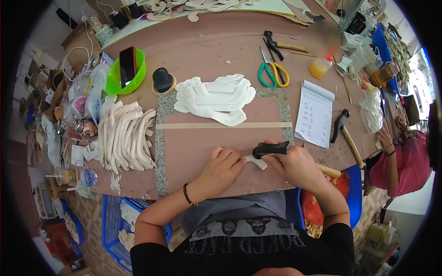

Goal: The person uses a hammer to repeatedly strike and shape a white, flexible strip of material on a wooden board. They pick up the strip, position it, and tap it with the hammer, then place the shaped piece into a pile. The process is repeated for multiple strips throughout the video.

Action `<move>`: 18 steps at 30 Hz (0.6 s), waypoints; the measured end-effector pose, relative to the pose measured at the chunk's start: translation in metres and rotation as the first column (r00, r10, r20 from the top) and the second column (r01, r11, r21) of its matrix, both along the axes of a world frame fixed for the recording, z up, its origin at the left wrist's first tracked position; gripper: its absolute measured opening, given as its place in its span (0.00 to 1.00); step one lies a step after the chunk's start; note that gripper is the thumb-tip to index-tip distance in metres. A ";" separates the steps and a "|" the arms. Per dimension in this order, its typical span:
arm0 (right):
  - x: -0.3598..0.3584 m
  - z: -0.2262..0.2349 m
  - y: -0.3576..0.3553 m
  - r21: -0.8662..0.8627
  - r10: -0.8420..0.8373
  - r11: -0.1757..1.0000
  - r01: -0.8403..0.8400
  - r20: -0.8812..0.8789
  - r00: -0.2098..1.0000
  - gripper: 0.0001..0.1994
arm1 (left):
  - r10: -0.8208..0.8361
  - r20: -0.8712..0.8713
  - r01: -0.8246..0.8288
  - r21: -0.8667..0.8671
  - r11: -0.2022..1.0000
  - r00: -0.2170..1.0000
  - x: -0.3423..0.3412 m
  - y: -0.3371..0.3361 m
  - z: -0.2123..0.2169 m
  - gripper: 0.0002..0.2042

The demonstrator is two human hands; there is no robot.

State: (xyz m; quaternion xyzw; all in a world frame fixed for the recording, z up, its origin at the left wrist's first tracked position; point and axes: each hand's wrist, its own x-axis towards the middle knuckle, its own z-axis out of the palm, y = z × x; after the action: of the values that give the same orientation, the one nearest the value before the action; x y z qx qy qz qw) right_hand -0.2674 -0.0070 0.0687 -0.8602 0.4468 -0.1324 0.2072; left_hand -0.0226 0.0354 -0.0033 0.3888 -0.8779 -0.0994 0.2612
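My left hand (220, 171), a beaded bracelet at its wrist, is closed on one end of a small white strip (256, 161) at the near part of the table. My right hand (297, 166) is wrapped round a hammer (271, 149); its black head is over the strip's right end, and its wooden handle sticks out behind the hand. Whether the head touches the strip I cannot tell. Beyond my hands lies a pile of flat white curved pieces (214, 99). To the left, many cream-coloured curved strips (126, 138) lie stacked in a row.
Scissors (272, 71) and another hammer (276, 45) lie at the back. On the right are a notepad (315, 115) and a third hammer (345, 137). A green bowl (140, 73) holds a phone. Blue baskets (110, 221) stand below the table edge. Another person (407, 161) sits at right.
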 end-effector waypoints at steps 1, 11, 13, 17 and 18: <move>0.001 0.011 -0.001 -0.007 -0.018 1.000 0.018 0.010 1.000 0.22 | 0.002 0.019 -0.002 -0.008 1.000 1.000 -0.001 0.002 0.001 0.16; 0.007 0.017 -0.006 0.035 0.026 0.999 -0.026 0.026 0.999 0.23 | 0.070 -0.012 -0.070 0.021 0.997 0.997 -0.001 0.012 0.000 0.16; 0.008 0.017 -0.002 0.017 0.070 0.997 -0.074 0.158 0.985 0.25 | 0.075 -0.047 -0.074 0.035 0.997 0.996 -0.001 0.011 0.002 0.16; 0.005 0.007 -0.009 0.084 0.065 0.994 -0.064 -0.011 0.998 0.24 | 0.106 -0.067 -0.096 0.134 0.986 0.992 0.007 0.015 -0.002 0.16; 0.008 0.014 -0.009 0.085 0.056 0.995 -0.057 0.014 0.998 0.23 | 0.102 -0.011 -0.100 0.080 0.992 0.995 0.007 0.018 0.003 0.16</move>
State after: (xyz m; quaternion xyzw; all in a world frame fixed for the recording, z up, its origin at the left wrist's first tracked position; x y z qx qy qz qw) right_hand -0.2599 -0.0164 0.0823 -0.8620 0.4264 -0.1124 0.2500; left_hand -0.0156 0.0538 -0.0007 0.4420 -0.8505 -0.1238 0.2569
